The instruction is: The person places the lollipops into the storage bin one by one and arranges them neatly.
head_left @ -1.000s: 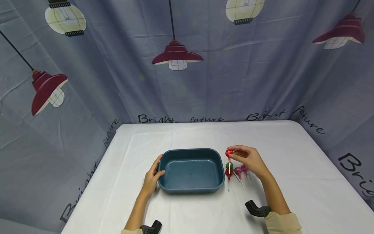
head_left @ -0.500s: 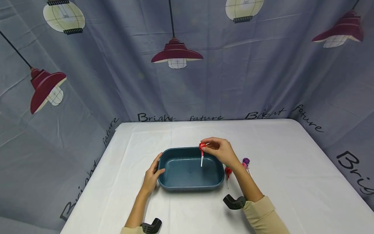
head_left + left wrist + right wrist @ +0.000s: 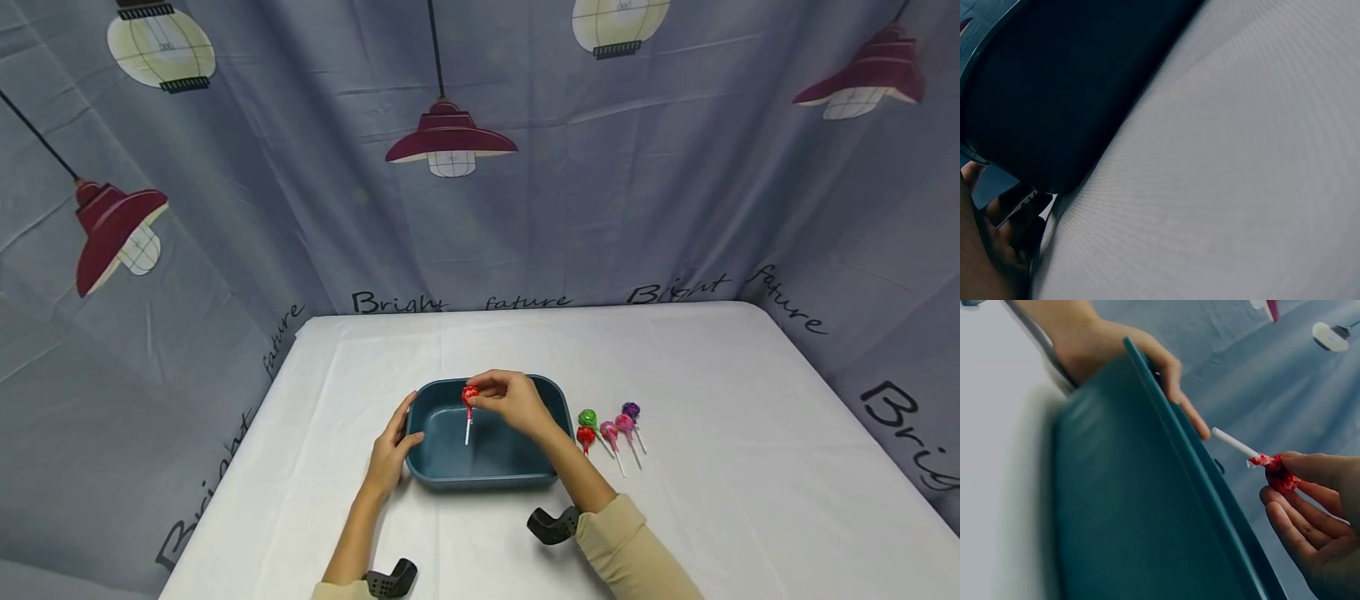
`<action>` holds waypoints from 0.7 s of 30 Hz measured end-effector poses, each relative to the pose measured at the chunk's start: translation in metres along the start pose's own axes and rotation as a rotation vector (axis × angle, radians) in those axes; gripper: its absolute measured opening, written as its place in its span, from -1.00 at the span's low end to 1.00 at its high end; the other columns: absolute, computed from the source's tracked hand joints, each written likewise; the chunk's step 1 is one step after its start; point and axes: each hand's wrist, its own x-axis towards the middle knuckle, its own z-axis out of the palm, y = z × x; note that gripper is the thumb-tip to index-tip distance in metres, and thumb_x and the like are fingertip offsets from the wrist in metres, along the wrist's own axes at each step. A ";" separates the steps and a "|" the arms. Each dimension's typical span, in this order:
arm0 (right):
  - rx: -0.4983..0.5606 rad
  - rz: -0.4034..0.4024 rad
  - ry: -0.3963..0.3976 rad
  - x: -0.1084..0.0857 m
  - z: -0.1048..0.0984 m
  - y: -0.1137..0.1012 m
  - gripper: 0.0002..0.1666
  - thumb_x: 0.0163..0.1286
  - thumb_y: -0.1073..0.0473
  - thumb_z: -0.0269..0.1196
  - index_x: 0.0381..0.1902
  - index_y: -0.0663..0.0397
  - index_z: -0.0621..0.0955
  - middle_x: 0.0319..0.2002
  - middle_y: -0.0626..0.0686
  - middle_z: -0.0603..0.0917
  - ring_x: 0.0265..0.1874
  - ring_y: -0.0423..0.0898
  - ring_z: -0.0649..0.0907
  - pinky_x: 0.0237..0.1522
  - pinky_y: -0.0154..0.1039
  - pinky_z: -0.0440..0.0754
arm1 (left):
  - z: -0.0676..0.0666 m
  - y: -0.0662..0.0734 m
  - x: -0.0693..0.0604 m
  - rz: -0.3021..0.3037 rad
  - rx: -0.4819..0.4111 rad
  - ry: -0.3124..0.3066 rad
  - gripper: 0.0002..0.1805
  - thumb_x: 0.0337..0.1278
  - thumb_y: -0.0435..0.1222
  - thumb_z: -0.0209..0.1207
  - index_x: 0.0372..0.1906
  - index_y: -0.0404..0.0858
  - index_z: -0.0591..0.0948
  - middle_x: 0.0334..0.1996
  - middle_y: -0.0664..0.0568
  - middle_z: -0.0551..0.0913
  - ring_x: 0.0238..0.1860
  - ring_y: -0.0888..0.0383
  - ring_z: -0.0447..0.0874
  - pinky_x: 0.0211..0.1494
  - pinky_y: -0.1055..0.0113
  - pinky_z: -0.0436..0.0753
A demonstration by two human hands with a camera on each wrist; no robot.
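Note:
My right hand (image 3: 517, 404) pinches a red-wrapped lollipop (image 3: 469, 393) by its candy head, the white stick pointing down. It hangs over the left half of a dark teal rectangular plastic basin (image 3: 487, 483). In the right wrist view the lollipop (image 3: 1282, 474) sits between thumb and fingers, above the basin's rim. My left hand (image 3: 385, 460) grips the basin's left end, thumb over the rim and fingers along the outside. From the left wrist, the basin wall (image 3: 1054, 94) fills the upper left, and the left hand (image 3: 1007, 231) is partly dark and cut off.
To the basin's right lie several lollipops on the white tablecloth (image 3: 720, 467): green (image 3: 587, 417), red (image 3: 585, 437), pink (image 3: 609, 432) and purple (image 3: 631, 410). Behind the table hangs a grey-blue curtain (image 3: 480, 233) printed with lamps.
The right hand has carried the red lollipop leftward from beside the other lollipops to over the basin. The left hand and the basin have stayed in place.

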 end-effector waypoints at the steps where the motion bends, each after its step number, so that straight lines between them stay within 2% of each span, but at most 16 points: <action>1: -0.004 0.001 -0.006 0.000 0.003 -0.005 -0.70 0.14 0.34 0.32 -0.15 0.37 0.62 -0.31 0.26 0.67 -0.33 0.12 0.66 -0.37 -0.36 0.59 | 0.000 0.000 0.000 0.000 0.000 0.001 -0.35 0.18 -0.38 0.10 0.38 -0.17 0.22 0.30 -0.12 0.28 0.29 -0.02 0.22 0.23 -0.03 0.26; 4: -0.010 -0.006 -0.028 0.001 0.010 -0.019 -0.71 0.14 0.38 0.30 -0.16 0.43 0.61 -0.30 0.31 0.66 -0.32 0.17 0.66 -0.36 -0.37 0.58 | -0.001 -0.001 0.000 -0.004 -0.001 0.001 -0.35 0.18 -0.36 0.10 0.39 -0.16 0.22 0.29 -0.12 0.29 0.28 -0.01 0.23 0.22 -0.03 0.27; 7: -0.013 -0.013 -0.044 0.004 0.018 -0.019 -0.71 0.14 0.39 0.30 -0.16 0.44 0.61 -0.28 0.32 0.66 -0.31 0.18 0.66 -0.35 -0.37 0.58 | -0.001 -0.002 0.000 -0.005 -0.005 -0.004 -0.35 0.18 -0.37 0.09 0.39 -0.17 0.22 0.28 -0.15 0.29 0.28 -0.04 0.24 0.21 -0.03 0.28; 11: 0.009 -0.022 -0.054 0.012 0.030 -0.002 -0.71 0.12 0.38 0.32 -0.18 0.42 0.61 -0.29 0.31 0.67 -0.32 0.16 0.67 -0.34 -0.31 0.61 | 0.000 -0.001 0.000 -0.003 -0.010 -0.008 -0.35 0.18 -0.41 0.08 0.39 -0.19 0.21 0.28 -0.20 0.29 0.26 -0.08 0.26 0.20 -0.06 0.28; 15: -0.005 0.005 -0.055 0.020 0.039 0.018 -0.72 0.10 0.32 0.35 -0.20 0.31 0.64 -0.33 0.21 0.69 -0.35 0.03 0.69 -0.35 -0.31 0.61 | 0.000 0.000 0.000 -0.005 -0.019 -0.014 -0.35 0.18 -0.41 0.07 0.39 -0.20 0.20 0.27 -0.21 0.30 0.24 -0.09 0.30 0.19 -0.06 0.29; 21: -0.003 0.055 -0.079 0.026 0.045 0.025 -0.73 0.09 0.29 0.36 -0.21 0.23 0.65 -0.35 0.12 0.71 -0.38 -0.13 0.70 -0.32 -0.31 0.61 | 0.000 0.002 0.000 -0.012 -0.008 -0.012 -0.34 0.18 -0.41 0.08 0.39 -0.19 0.19 0.23 -0.21 0.35 0.19 -0.10 0.37 0.16 -0.04 0.34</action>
